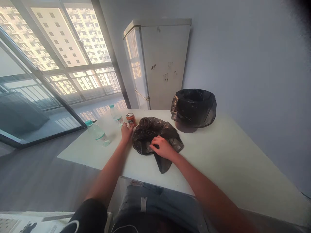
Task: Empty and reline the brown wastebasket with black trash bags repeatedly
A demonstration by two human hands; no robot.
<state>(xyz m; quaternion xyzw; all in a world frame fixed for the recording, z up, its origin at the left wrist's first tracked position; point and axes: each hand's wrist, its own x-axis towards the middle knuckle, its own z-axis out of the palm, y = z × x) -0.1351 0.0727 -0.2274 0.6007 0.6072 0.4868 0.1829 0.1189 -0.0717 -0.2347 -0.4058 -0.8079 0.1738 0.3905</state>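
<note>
My left hand (126, 132) is at the lower part of an orange soda can (131, 119), fingers on one side and thumb on the other. Just right of it, a crumpled black plastic bag (145, 137) lies on the white table (209, 158). My right hand (162, 147) rests over the bag's front with curled fingers, pinching the thin plastic; the fingertips are partly hidden. Two clear bottles with teal caps are left of the can: one bottle (117, 115) close behind my left hand, the other bottle (97, 132) nearer the table's left edge.
A bin lined with a black bag (194, 108) stands at the table's back right. Behind the table are a white refrigerator (165, 61) and a grey wall (243, 64). Large glass windows (60, 48) fill the left side. The table's front edge runs close to my lap.
</note>
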